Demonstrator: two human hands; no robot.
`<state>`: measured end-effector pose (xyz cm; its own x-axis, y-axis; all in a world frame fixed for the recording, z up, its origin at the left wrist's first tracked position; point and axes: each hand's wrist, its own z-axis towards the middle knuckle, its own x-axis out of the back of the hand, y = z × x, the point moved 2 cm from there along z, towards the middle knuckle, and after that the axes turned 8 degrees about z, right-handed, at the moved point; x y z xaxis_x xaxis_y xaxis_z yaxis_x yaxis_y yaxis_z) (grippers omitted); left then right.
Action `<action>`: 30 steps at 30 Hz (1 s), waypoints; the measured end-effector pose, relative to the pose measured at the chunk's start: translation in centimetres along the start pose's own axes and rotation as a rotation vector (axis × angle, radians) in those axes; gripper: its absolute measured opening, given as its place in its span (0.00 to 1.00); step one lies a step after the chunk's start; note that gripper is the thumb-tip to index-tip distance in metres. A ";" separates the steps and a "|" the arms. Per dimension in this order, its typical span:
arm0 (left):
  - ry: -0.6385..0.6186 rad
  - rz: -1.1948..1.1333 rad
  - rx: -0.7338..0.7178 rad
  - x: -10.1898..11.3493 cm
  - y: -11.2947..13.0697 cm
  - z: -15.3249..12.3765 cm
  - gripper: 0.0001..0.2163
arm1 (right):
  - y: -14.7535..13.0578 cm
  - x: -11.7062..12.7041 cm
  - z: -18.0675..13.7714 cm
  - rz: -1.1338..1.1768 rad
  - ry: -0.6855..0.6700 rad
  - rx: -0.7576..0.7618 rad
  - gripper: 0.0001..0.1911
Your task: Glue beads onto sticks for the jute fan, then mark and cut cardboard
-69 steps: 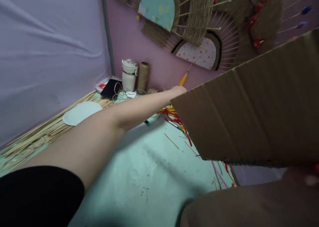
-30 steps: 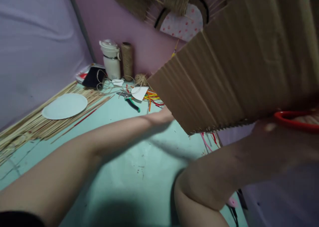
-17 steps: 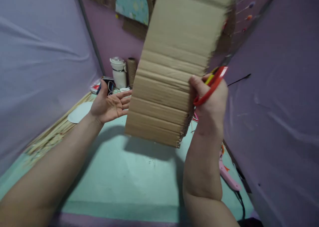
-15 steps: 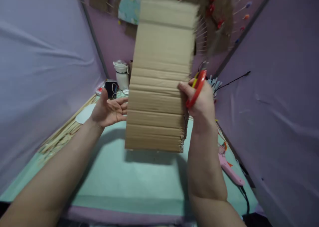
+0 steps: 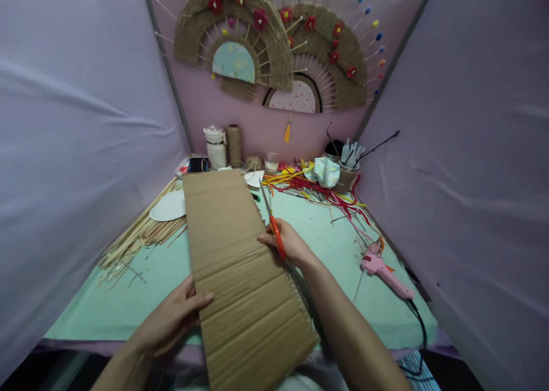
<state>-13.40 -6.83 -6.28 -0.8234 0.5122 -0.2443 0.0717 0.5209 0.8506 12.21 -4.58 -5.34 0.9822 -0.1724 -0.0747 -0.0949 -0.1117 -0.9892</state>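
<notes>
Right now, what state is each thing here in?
Cardboard sheet: creased, ragged-edged, gripped by left hand and right hand
Red-handled scissors: in right hand, blades look closed
White flask: upright, lid on
Twine spool: upright
Pink glue gun: lying down, power unclear
Thin sticks: loosely piled

Free tabletop (image 5: 337, 259) between right hand (image 5: 292, 242) and glue gun (image 5: 389, 276), cardboard (image 5: 231, 248) barrier leftward.

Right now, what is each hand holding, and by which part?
The left hand grips the corrugated cardboard sheet by its left edge, thumb on top. The right hand holds the sheet's right edge and the scissors by their red handle.
</notes>
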 end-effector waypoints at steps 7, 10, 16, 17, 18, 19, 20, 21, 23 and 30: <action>0.086 -0.038 0.052 -0.1 -0.8 -1.6 0.39 | 2.9 -0.5 -0.4 -0.083 -0.008 -0.101 0.21; 0.040 -0.004 0.043 -0.4 0.2 -0.8 0.38 | 3.1 0.1 -0.6 -0.061 0.044 -0.064 0.21; -0.120 0.018 0.039 -1.8 1.4 1.3 0.36 | 3.2 2.2 -1.3 -0.008 0.159 -0.073 0.19; -0.134 0.013 0.039 -2.0 1.4 1.5 0.35 | 3.2 2.5 -1.4 -0.008 0.163 -0.076 0.19; -0.144 0.011 0.040 -2.2 1.3 1.6 0.34 | 3.2 2.7 -1.5 -0.012 0.168 -0.079 0.19; -0.151 0.009 0.039 -2.4 1.2 1.7 0.34 | 3.2 3.0 -1.5 -0.017 0.176 -0.082 0.19; -0.158 0.009 0.037 -2.5 1.2 1.9 0.33 | 3.2 3.1 -1.6 -0.023 0.189 -0.083 0.19; -0.165 0.011 0.033 -2.5 1.2 2.1 0.32 | 3.2 3.3 -1.6 -0.030 0.204 -0.082 0.19; -0.193 0.025 0.029 -2.4 1.5 2.8 0.32 | 3.3 3.7 -1.7 -0.042 0.242 -0.074 0.20; -0.301 0.156 0.034 -2.3 3.8 7.7 0.32 | 3.7 6.1 -1.1 -0.106 0.421 -0.046 0.22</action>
<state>-6.91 -0.74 -6.11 -0.5984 0.7634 -0.2431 0.2063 0.4400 0.8740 17.69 -7.15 -9.33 0.8359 -0.5407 0.0940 -0.0137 -0.1917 -0.9814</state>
